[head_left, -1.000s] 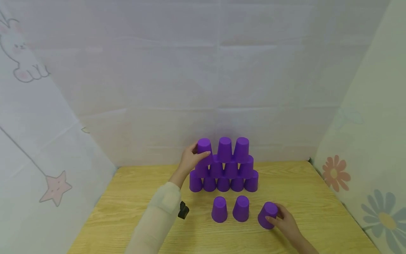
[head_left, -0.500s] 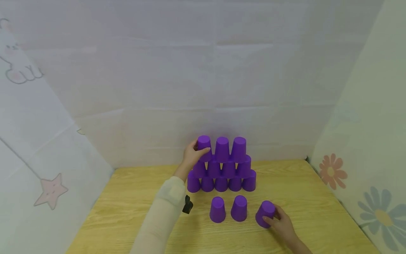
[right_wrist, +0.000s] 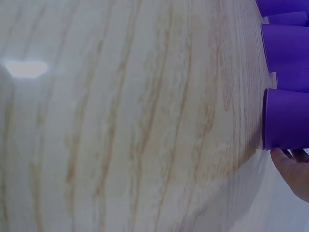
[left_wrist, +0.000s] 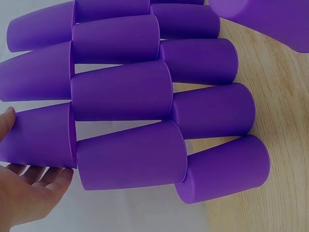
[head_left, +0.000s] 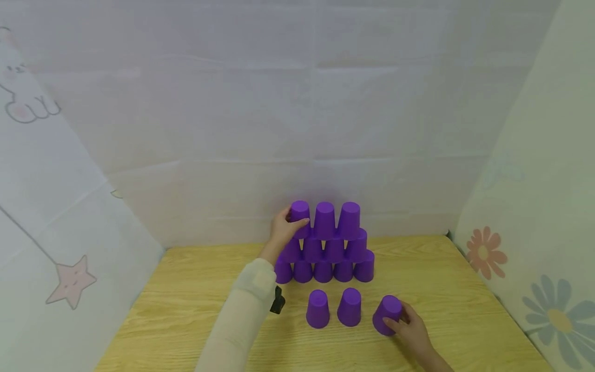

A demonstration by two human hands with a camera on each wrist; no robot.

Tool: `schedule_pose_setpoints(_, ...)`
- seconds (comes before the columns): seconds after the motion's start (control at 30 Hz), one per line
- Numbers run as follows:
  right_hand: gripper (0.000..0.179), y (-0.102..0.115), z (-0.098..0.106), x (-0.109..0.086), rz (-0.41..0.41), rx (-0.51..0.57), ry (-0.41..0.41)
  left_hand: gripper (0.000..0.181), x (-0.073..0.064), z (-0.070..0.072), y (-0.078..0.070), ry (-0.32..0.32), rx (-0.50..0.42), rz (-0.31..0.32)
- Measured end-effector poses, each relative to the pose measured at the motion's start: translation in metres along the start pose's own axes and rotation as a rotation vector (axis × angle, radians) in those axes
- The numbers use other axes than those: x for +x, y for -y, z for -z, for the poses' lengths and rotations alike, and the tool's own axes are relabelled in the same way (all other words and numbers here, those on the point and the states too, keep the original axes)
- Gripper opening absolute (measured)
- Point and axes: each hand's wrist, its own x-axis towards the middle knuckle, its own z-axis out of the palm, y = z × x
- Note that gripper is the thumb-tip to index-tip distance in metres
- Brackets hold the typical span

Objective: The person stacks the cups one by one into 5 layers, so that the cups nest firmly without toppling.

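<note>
Upside-down purple cups form a stepped wall, with several in the bottom row [head_left: 323,272], several in the middle row [head_left: 334,250] and three on top. My left hand [head_left: 282,227] grips the top row's left cup [head_left: 300,211], thumb across its front. In the left wrist view, fingers curl under that same cup [left_wrist: 38,137], whose rim meets the row below. Lower right, my right hand [head_left: 413,330] holds another upside-down purple cup [head_left: 388,314] by its right side, rim down at the table. The right wrist view has this cup [right_wrist: 287,119] with the thumb against it.
Two loose upside-down cups, one on the left [head_left: 318,310] and one on the right [head_left: 349,308], stand in front of the wall of cups. A black object [head_left: 277,300] shows beside the left sleeve. The wooden table [head_left: 186,289] ends at a pale cloth backdrop [head_left: 241,129].
My left hand has moved its cup rightward, closer to the middle top cup. The right hand keeps its grip on its cup in about the same place. The head view has shifted slightly.
</note>
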Motion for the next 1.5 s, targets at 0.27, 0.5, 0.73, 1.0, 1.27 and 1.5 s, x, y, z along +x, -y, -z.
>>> schedule_pose_setpoints(0.27, 0.059, 0.006, 0.001, 0.002, 0.012, 0.012, 0.003, 0.056, 0.002, -0.001, 0.002, 0.013, -0.022, 0.013)
schedule_pose_setpoints(0.5, 0.059, 0.013, 0.004, 0.006, 0.024, 0.017, 0.024, 0.056, -0.001, 0.003, 0.001, 0.028, -0.012, 0.022)
schedule_pose_setpoints(0.73, 0.063, 0.023, 0.018, 0.020, 0.018, -0.006, 0.064, 0.060, -0.001, 0.007, -0.001, 0.048, -0.042, 0.034)
schedule_pose_setpoints(1.0, 0.058, 0.038, 0.029, 0.031, 0.152, -0.018, 0.034, 0.068, -0.004, 0.014, -0.004, 0.059, -0.083, 0.056)
schedule_pose_setpoints(1.27, 0.059, 0.054, 0.039, 0.039, 0.169, -0.033, 0.049, 0.069, -0.017, 0.028, -0.002, 0.071, -0.101, 0.025)
schedule_pose_setpoints(1.5, 0.058, 0.067, 0.044, 0.048, 0.216, -0.035, 0.041, 0.069, -0.030, 0.038, 0.007, 0.070, -0.138, 0.029)
